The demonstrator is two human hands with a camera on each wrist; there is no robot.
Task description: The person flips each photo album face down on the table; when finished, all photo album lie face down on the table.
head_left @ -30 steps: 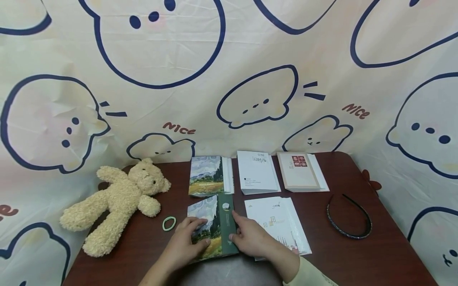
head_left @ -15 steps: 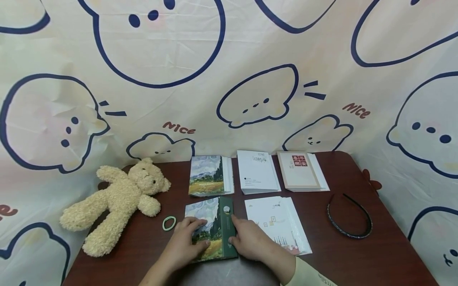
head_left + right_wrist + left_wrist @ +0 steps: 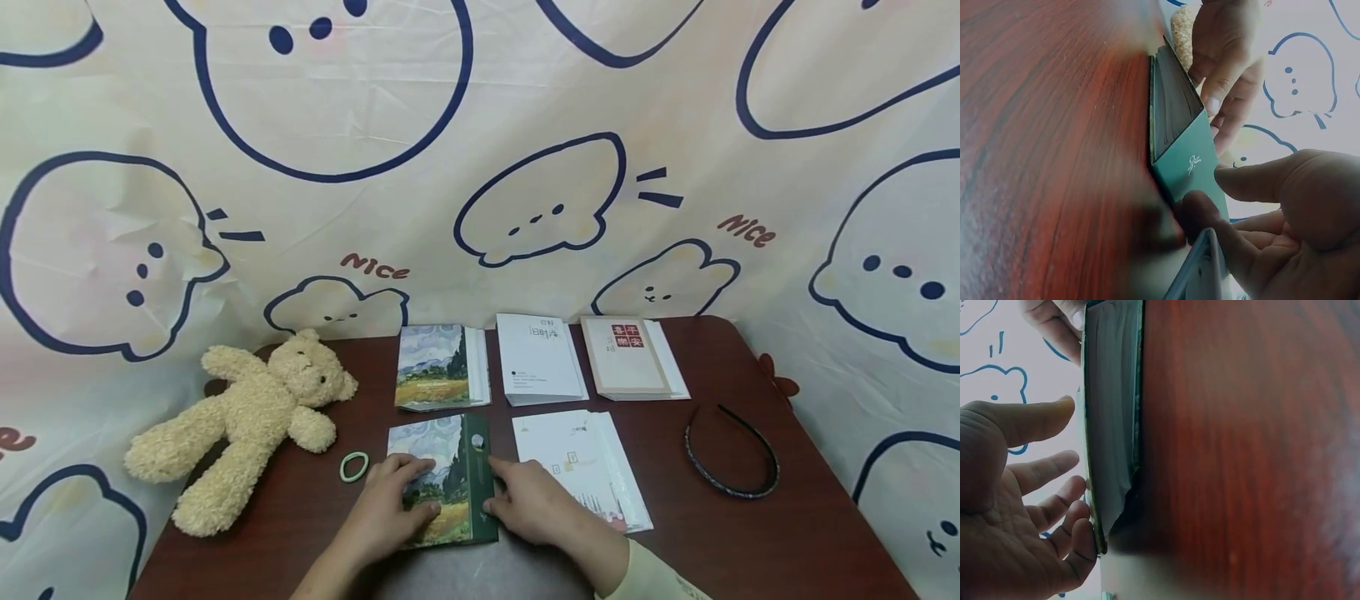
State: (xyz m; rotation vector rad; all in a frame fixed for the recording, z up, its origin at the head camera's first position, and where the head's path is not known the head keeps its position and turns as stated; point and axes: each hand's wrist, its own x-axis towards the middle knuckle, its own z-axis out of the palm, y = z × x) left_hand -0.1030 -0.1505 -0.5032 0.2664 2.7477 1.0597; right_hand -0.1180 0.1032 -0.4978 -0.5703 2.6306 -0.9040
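A thick book (image 3: 438, 475) with a painted landscape cover and a dark green spine lies on the near middle of the table. My left hand (image 3: 386, 507) rests on its left side, fingers spread over the cover; in the left wrist view the fingertips of that left hand (image 3: 1029, 500) touch the cover beside the page block. On the other side, my right hand (image 3: 534, 502) touches the spine. The right wrist view has its thumb and index finger against the green spine (image 3: 1191, 159), with the right hand (image 3: 1297, 219) beside a pale book's edge (image 3: 1200, 269).
Behind stand a matching landscape book (image 3: 431, 367), a white book (image 3: 540, 358) and a cream book (image 3: 626, 358) with red squares. A white book (image 3: 573, 467) lies beside my right hand. Around them are a teddy bear (image 3: 258, 425), a green hair tie (image 3: 354, 467) and a headband (image 3: 731, 479).
The book between my hands has turned slightly and its cover faces up more squarely, with less of the green spine showing. Both hands stay almost where they were.
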